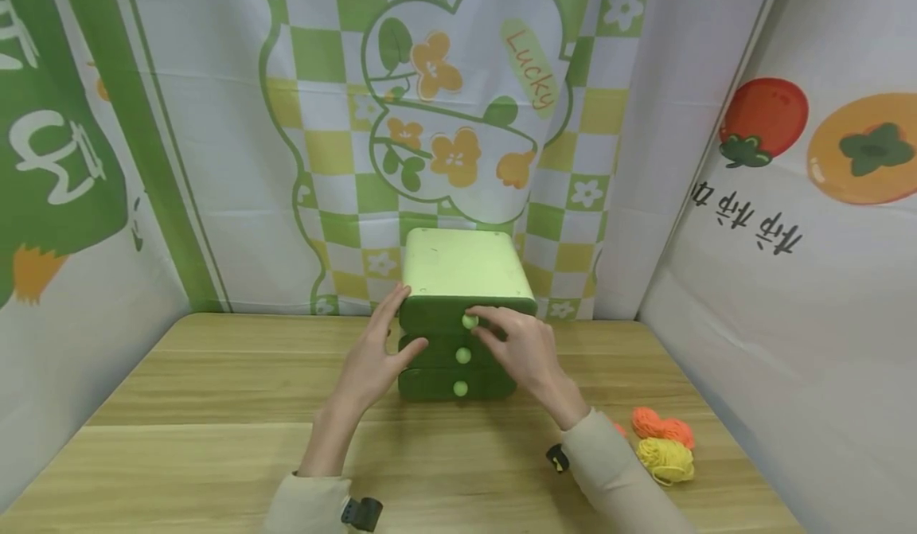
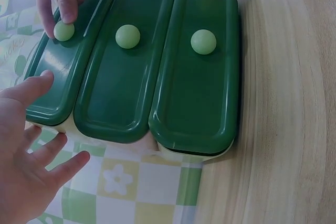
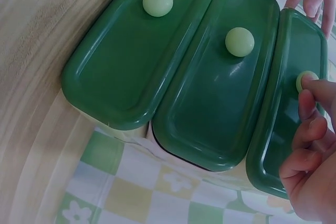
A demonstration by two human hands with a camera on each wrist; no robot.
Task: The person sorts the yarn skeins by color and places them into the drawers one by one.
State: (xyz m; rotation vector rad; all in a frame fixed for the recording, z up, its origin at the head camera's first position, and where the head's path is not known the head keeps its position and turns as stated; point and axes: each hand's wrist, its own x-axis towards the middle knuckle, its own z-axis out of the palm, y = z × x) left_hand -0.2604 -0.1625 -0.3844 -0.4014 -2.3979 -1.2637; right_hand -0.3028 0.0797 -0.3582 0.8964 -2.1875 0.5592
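Note:
A small cabinet [image 1: 466, 262] with a pale green top and three dark green drawers stands at the table's far side. My right hand [image 1: 526, 347] pinches the round pale green knob [image 1: 470, 321] of the top drawer [image 1: 433, 313] between thumb and fingers. On the cabinet's left side rests my left hand [image 1: 368, 371], its fingers extended along the side and its thumb near the drawer fronts. Below, the middle drawer [image 2: 118, 82] and the bottom drawer [image 2: 197, 93] each show a free knob in the left wrist view.
To the right on the wooden table [image 1: 215, 438] lie an orange yarn bundle [image 1: 662, 428] and a yellow yarn bundle [image 1: 666, 461], close to my right sleeve [image 1: 609, 462]. Another bit of orange shows beside that sleeve. A printed cloth [image 1: 322, 136] hangs right behind the cabinet.

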